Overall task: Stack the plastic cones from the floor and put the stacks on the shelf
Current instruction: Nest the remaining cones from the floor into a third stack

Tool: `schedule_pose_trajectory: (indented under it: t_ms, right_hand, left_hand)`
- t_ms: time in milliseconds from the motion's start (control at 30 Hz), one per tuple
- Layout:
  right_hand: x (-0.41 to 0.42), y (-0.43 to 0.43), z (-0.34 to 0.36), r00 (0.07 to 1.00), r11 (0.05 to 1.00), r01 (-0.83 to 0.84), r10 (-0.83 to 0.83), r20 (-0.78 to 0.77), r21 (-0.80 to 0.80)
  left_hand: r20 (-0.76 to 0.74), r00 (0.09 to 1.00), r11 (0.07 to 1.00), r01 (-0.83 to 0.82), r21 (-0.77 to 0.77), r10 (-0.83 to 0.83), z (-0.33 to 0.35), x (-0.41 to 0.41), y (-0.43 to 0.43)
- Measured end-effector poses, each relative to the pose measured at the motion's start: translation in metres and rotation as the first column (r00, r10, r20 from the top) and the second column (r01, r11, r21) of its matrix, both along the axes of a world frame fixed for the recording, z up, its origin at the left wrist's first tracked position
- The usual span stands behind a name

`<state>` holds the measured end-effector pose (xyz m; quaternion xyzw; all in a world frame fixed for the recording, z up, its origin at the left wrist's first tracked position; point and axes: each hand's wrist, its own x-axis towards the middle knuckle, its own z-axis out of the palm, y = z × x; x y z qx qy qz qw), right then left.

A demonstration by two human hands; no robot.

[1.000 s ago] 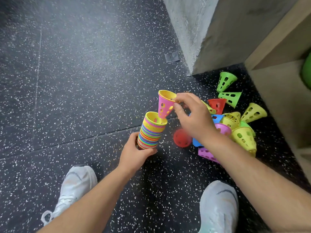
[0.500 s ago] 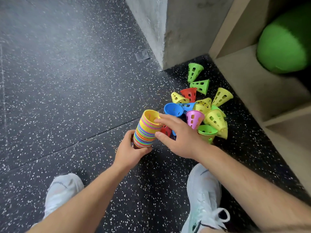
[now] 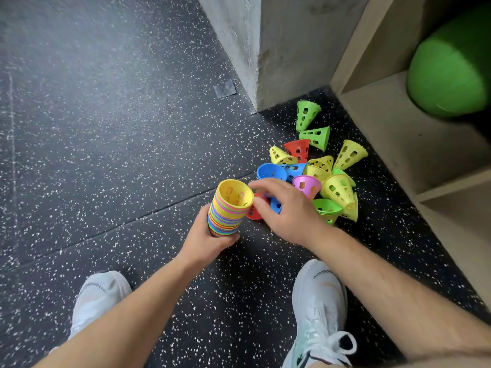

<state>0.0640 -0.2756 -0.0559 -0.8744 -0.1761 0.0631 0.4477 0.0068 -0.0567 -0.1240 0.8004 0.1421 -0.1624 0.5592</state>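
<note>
Shelf [image 3: 414, 144]: well to the right of the fingers. Loose cones [image 3: 338, 189]: on the floor [image 3: 106, 128], just under and beyond the right hand [image 3: 288, 212], whose fingers are spread and empty. Stack [image 3: 225, 213]: gripped low by the left hand [image 3: 204, 243]. Advisable: keep its mouth upward and pinch one rim.

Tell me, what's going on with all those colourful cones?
A person is tidying cones off the floor. The left hand grips a stack with a yellow cone on top. The right hand, holding nothing, reaches with loose fingers toward the pile of loose cones beside the shelf. No stack shows on the shelf yet; only a green ball sits there.
</note>
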Motion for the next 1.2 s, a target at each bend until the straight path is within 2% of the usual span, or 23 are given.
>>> schedule_pose_trajectory:
  t_ms: [100,200,467,533,667,767,900,1067,1200]
  right_hand:
    - [0.029,-0.013,-0.013,0.992,0.962,0.113,-0.094,0.086,-0.249]
    - [0.049,-0.026,-0.027,0.996,0.857,0.075,-0.088,-0.001,-0.509]
    - [0.054,-0.025,-0.038,0.999,0.787,0.001,0.028,0.036,-0.617]
    - [0.049,-0.023,-0.043,0.999,0.813,0.012,0.011,0.036,-0.583]
    - [0.048,-0.026,-0.041,0.987,0.892,0.117,-0.057,0.148,-0.437]
    - [0.046,-0.028,-0.029,0.968,0.951,0.188,-0.137,0.212,-0.246]
    - [0.036,-0.022,-0.004,0.933,0.950,0.311,-0.301,0.200,-0.022]
    - [0.022,-0.004,0.014,0.919,0.973,0.214,-0.231,0.321,0.086]
    - [0.006,0.009,0.011,0.969,0.992,0.106,-0.120,0.216,0.073]
  left_hand:
    - [-0.019,1.000,1.000,0.005,-0.006,-0.005,0.001,0.000,0.000]
    - [-0.022,0.999,1.000,0.026,-0.015,-0.026,0.001,-0.001,0.000]
    - [-0.006,1.000,0.999,0.020,-0.028,-0.020,-0.002,-0.001,-0.003]
    - [0.000,1.000,0.999,0.025,-0.032,-0.025,-0.004,0.000,-0.003]
    - [-0.006,1.000,0.999,0.000,-0.041,0.000,-0.007,-0.001,-0.001]
    - [-0.001,1.000,0.999,-0.008,-0.034,0.008,-0.008,-0.001,0.000]
    - [0.003,1.000,0.999,-0.006,-0.033,0.006,-0.008,0.000,-0.001]
    - [0.003,1.000,0.999,-0.011,-0.032,0.011,-0.007,0.000,-0.001]
    - [0.012,1.000,0.999,-0.027,-0.020,0.027,-0.006,0.000,-0.001]
